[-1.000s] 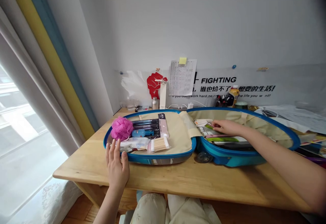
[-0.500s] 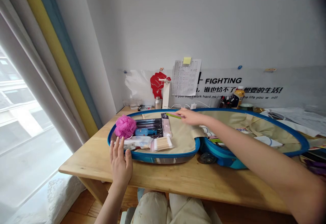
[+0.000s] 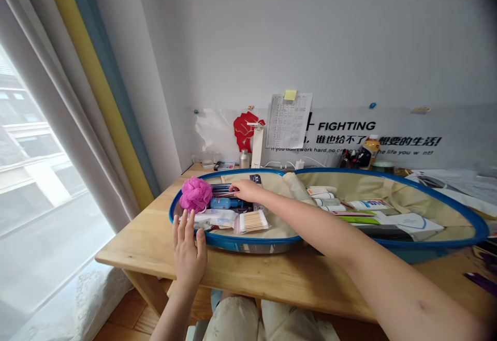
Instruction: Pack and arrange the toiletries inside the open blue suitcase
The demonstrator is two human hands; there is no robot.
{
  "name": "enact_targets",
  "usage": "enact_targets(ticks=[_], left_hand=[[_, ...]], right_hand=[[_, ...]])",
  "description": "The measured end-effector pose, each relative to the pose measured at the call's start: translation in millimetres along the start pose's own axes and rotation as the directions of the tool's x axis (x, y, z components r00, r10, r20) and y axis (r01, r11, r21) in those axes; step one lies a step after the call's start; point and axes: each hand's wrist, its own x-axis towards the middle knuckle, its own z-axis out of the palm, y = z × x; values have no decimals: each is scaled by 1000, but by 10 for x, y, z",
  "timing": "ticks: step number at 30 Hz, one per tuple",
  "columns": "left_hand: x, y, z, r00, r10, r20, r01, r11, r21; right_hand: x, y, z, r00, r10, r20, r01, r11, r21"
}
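A blue-rimmed suitcase [image 3: 248, 243] lies open on the wooden table, both halves facing up. In its left half are a pink bath puff [image 3: 196, 194], a blue bottle [image 3: 222, 203], dark slim packages, a clear pouch [image 3: 217, 218] and a pack of cotton swabs [image 3: 253, 222]. My left hand [image 3: 190, 250] is open against the front left rim, fingers spread. My right hand [image 3: 248, 191] reaches over the dark packages, its fingertips pinched on a thin pinkish item, mostly hidden by the fingers.
The right half holds white tubes [image 3: 330, 202], a toothpaste box [image 3: 369, 204], a green packet [image 3: 359, 220] and a white box [image 3: 411, 225]. Behind stand a metal bottle [image 3: 244, 159], a white lamp [image 3: 257, 147] and an orange bottle [image 3: 369, 152]. Papers lie at far right.
My right hand has moved left and lower, from the back middle of the left half to the dark packages. The green strip it held no longer shows. My left hand stays at the rim.
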Motion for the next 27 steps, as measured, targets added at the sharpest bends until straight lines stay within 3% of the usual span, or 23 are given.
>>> enact_targets(ticks=[10,13,16,19,22,27], left_hand=[[10,5,-7,1000,4,-2,-4,1000,3],[9,6,-7,1000,2,1,-2,1000,2],[8,2,-9,1000,5,-2,-5,1000,3],[6,-4,-12,1000,10,0,-10,1000,10],[3,-7,-13,1000,7,1,-7,1000,7],[3,-13,-9,1000,1,-2,-1,1000,-5]], right_hand=[[-27,-38,70,1000,25,-4,-25,1000,11],[-59,37,-122,998,38,-42,-36,998,59],[-176,283,-464,994,78,-78,-68,991,117],[-465,682,-851,988,143,-53,-132,977,164],[-938,1099,-1151,976,215,34,-217,960,179],[-1808,1549,-1273,927,303,219,-338,930,142]])
